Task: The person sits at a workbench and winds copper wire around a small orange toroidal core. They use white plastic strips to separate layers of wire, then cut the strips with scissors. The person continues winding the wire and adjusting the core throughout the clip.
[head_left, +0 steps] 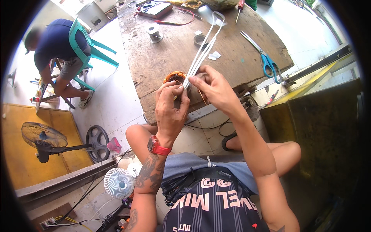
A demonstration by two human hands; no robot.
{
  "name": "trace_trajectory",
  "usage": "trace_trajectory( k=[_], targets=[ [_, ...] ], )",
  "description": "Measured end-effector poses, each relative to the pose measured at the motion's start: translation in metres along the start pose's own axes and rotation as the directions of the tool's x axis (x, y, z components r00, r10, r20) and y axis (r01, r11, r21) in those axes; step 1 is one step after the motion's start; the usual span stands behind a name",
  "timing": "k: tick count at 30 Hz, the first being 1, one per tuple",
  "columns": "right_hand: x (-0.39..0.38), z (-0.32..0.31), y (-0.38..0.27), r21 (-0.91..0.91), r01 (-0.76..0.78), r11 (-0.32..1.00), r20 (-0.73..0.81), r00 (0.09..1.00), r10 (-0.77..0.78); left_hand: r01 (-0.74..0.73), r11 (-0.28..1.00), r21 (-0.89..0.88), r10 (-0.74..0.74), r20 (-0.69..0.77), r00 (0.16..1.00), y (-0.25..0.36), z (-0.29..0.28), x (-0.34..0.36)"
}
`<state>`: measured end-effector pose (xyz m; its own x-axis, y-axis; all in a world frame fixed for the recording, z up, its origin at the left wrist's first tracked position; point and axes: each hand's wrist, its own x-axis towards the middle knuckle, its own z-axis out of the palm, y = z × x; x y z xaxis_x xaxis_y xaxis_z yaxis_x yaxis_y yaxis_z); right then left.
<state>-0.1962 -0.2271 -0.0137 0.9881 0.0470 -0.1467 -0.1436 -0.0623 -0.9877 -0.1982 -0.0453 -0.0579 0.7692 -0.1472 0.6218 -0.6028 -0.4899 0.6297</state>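
Note:
My left hand point(172, 100) and my right hand point(212, 89) meet at the near edge of the wooden table, both closed on the lower part of several long white flexible strands point(208, 38), which rise in loops over the table. A ring-shaped motor stator with orange windings point(174, 75) lies just behind my left hand, partly covered by it. Thin copper wires point(203, 96) hang down by my right hand. A red watch is on my left wrist.
Blue-handled scissors point(269, 65), a solder spool point(154, 33), tape point(201, 41), a screwdriver point(239, 11) and a meter point(156, 9) lie on the table point(139, 69). At left, another person point(60, 42) bends forward on a teal chair. Two fans point(44, 139) point(119, 181) stand low left.

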Motion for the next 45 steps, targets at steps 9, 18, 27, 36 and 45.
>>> trace_trajectory(
  k=[9, 18, 27, 36, 45],
  targets=[
    [-0.076, -0.016, 0.02, 0.4, -0.363, 0.842, 0.433, 0.884, 0.176, 0.003, 0.996, -0.085, 0.005, 0.099, 0.995, -0.007, -0.014, 0.006],
    [0.001, 0.021, 0.004, -0.644, 0.56, 0.521, 0.091, 0.732, -0.675, -0.004, 0.998, -0.057, 0.011, 0.113, 0.994, -0.005, -0.014, 0.005],
    [-0.224, 0.027, 0.077, -0.036, 0.248, 0.968, -0.169, 0.953, -0.251, 0.015, 1.0, -0.024, -0.011, 0.152, 0.988, -0.005, -0.014, 0.003],
    [-0.441, -0.177, 0.072, -0.422, -0.653, 0.63, -0.638, 0.707, 0.306, 0.064, 0.993, -0.096, -0.044, 0.197, 0.979, -0.003, -0.022, 0.009],
    [-0.159, -0.069, 0.023, -0.873, 0.044, 0.486, -0.208, 0.867, -0.452, 0.043, 0.994, -0.098, -0.021, 0.221, 0.975, 0.0, -0.028, 0.014]
  ],
)
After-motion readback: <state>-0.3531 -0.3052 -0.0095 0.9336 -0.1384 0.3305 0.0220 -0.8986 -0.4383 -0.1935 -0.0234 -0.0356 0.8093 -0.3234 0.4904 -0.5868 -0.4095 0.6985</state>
